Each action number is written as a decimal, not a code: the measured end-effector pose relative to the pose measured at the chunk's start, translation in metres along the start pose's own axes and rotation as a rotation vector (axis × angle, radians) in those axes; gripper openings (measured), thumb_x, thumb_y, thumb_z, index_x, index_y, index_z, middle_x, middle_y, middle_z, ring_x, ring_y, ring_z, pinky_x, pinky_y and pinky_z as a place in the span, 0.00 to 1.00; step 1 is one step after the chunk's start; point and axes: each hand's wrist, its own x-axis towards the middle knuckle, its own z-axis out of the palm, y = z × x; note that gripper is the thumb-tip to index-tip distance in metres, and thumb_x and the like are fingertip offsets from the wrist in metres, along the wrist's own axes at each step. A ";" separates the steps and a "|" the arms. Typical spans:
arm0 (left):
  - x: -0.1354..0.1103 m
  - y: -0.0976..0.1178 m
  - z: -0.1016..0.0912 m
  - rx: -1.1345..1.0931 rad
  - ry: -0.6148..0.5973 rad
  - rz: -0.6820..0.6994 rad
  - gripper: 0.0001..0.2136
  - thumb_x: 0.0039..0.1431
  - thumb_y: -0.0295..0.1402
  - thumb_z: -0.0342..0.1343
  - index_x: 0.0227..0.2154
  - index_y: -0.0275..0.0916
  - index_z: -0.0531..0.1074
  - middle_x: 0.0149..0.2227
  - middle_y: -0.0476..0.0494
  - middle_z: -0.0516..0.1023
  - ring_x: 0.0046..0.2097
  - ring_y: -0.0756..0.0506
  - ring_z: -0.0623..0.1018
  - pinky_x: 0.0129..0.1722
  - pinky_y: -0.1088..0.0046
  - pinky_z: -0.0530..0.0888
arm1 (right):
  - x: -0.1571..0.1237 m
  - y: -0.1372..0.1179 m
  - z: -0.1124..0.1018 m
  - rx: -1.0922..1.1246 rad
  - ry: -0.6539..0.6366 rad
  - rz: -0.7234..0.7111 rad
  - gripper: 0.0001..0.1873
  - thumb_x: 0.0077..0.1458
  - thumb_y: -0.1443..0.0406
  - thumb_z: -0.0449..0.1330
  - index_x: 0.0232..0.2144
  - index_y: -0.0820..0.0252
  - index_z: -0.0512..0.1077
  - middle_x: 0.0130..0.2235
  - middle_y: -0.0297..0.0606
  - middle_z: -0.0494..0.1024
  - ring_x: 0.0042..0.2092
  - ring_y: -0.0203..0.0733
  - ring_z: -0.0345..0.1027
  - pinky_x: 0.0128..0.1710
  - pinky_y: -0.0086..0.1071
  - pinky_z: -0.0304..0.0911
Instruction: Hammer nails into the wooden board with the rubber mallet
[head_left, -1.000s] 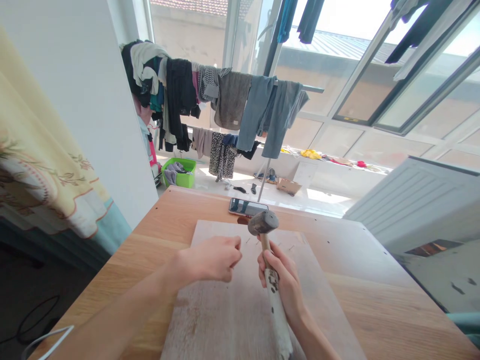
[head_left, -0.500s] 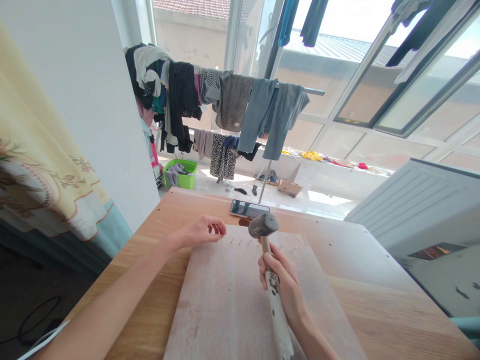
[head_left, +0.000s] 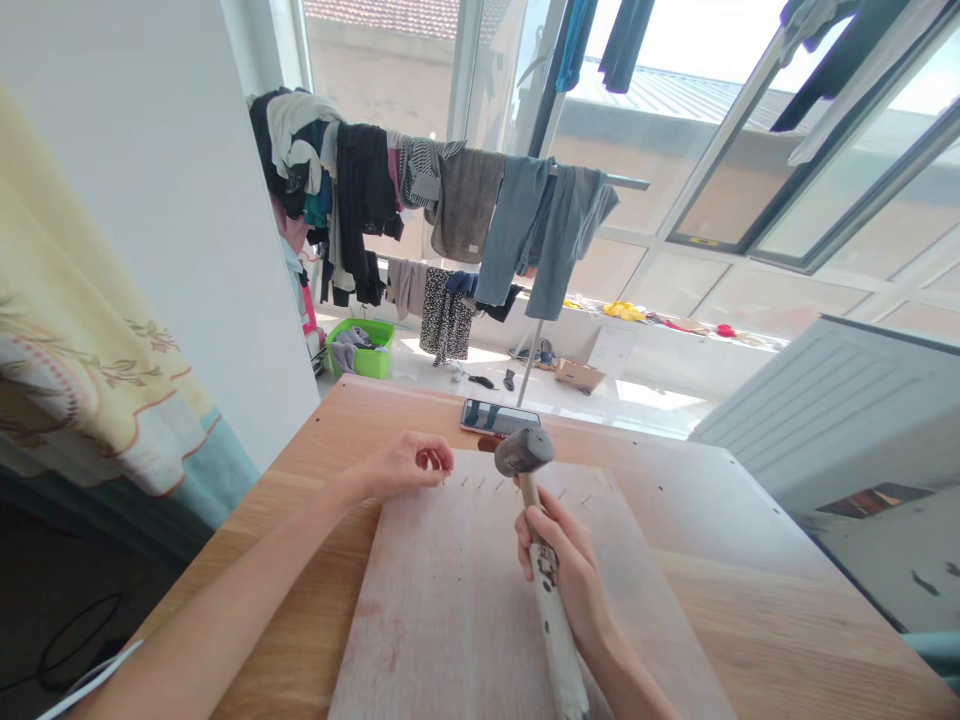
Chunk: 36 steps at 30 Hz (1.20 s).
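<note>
My right hand (head_left: pixel 564 548) is wrapped round the pale, worn handle of a hammer (head_left: pixel 524 452), a rubber mallet by its look. Its dark grey head is raised over the far part of a whitish wooden board (head_left: pixel 424 610). At the board's far left corner, my left hand (head_left: pixel 411 465) is closed in a pinch on a thin nail (head_left: pixel 445 478), mostly hidden by the fingertips. To the right of it, several nails (head_left: pixel 481 483) stand in a row along the far edge, some hidden behind the hammer. Small dark holes dot the board's middle.
The board lies on a wooden table (head_left: pixel 787 590). A phone (head_left: pixel 499 416) rests beyond the board, with a brown object (head_left: pixel 487 444) partly behind the hammer head. Past the table stand a rack of hanging clothes (head_left: pixel 469 205) and a green basket (head_left: pixel 379 358). A curtain (head_left: pixel 90 330) hangs at left.
The hammer head has shifted very slightly to the left. My left hand keeps its place by the nail, its fingertips a touch lower.
</note>
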 end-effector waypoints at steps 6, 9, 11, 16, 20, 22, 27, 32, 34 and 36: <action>0.001 -0.005 0.002 -0.004 -0.017 0.004 0.06 0.48 0.25 0.57 0.30 0.35 0.76 0.29 0.51 0.75 0.29 0.53 0.67 0.29 0.79 0.66 | 0.001 0.001 0.000 0.000 -0.004 0.012 0.15 0.59 0.53 0.58 0.40 0.59 0.70 0.25 0.28 0.66 0.19 0.29 0.57 0.17 0.25 0.50; 0.001 -0.005 0.004 -0.008 -0.012 -0.001 0.06 0.48 0.26 0.57 0.30 0.36 0.75 0.29 0.51 0.75 0.29 0.53 0.68 0.30 0.79 0.66 | 0.001 0.004 0.000 -0.003 -0.007 0.019 0.18 0.59 0.53 0.58 0.43 0.60 0.71 0.25 0.28 0.65 0.19 0.30 0.57 0.17 0.25 0.50; 0.002 -0.005 0.005 -0.004 -0.011 0.005 0.05 0.48 0.27 0.57 0.30 0.36 0.75 0.29 0.51 0.75 0.30 0.53 0.69 0.30 0.78 0.66 | 0.000 0.006 -0.001 -0.028 -0.015 0.013 0.20 0.60 0.52 0.58 0.46 0.61 0.70 0.25 0.28 0.65 0.20 0.31 0.57 0.17 0.25 0.51; 0.002 -0.009 0.004 -0.019 -0.014 0.009 0.06 0.49 0.30 0.59 0.31 0.36 0.75 0.30 0.50 0.76 0.30 0.52 0.70 0.31 0.77 0.66 | -0.005 0.003 -0.001 -0.146 -0.058 -0.008 0.21 0.61 0.51 0.57 0.47 0.60 0.70 0.24 0.27 0.63 0.20 0.30 0.55 0.18 0.25 0.53; 0.002 -0.015 0.004 -0.035 -0.022 0.024 0.07 0.50 0.31 0.59 0.32 0.35 0.76 0.31 0.49 0.77 0.31 0.52 0.71 0.32 0.77 0.67 | -0.009 -0.011 0.012 -0.197 -0.111 0.018 0.20 0.58 0.50 0.58 0.41 0.61 0.72 0.23 0.26 0.62 0.19 0.29 0.54 0.16 0.24 0.53; 0.002 -0.017 0.004 -0.047 -0.032 0.038 0.07 0.51 0.31 0.59 0.33 0.35 0.75 0.31 0.49 0.77 0.32 0.51 0.72 0.33 0.77 0.67 | -0.011 -0.015 0.023 -0.193 -0.132 0.034 0.19 0.58 0.51 0.59 0.41 0.60 0.71 0.23 0.25 0.61 0.18 0.28 0.54 0.15 0.23 0.53; 0.002 -0.019 0.006 -0.100 -0.022 0.070 0.17 0.50 0.28 0.59 0.44 0.37 0.70 0.32 0.50 0.79 0.33 0.50 0.74 0.34 0.76 0.69 | -0.009 -0.007 0.049 -0.195 -0.120 -0.010 0.17 0.61 0.55 0.55 0.45 0.60 0.69 0.23 0.24 0.60 0.19 0.29 0.55 0.16 0.23 0.55; 0.003 -0.021 0.006 -0.090 0.003 0.143 0.12 0.48 0.25 0.58 0.38 0.35 0.72 0.33 0.49 0.78 0.33 0.50 0.74 0.33 0.77 0.69 | -0.002 0.006 0.061 -0.207 -0.130 -0.021 0.12 0.61 0.57 0.55 0.41 0.60 0.69 0.22 0.23 0.61 0.18 0.28 0.56 0.16 0.23 0.55; 0.004 -0.022 0.006 -0.089 -0.009 0.136 0.12 0.49 0.25 0.58 0.39 0.35 0.72 0.34 0.49 0.77 0.33 0.50 0.74 0.33 0.77 0.69 | 0.000 0.006 0.061 -0.202 -0.114 -0.035 0.13 0.62 0.57 0.54 0.42 0.60 0.69 0.22 0.24 0.62 0.18 0.28 0.57 0.16 0.23 0.54; 0.004 -0.023 0.006 -0.091 -0.020 0.115 0.14 0.49 0.26 0.59 0.41 0.35 0.72 0.34 0.48 0.78 0.34 0.50 0.74 0.33 0.76 0.69 | -0.001 0.003 0.060 -0.187 -0.127 0.001 0.14 0.60 0.57 0.55 0.42 0.61 0.69 0.22 0.24 0.62 0.17 0.28 0.57 0.16 0.23 0.53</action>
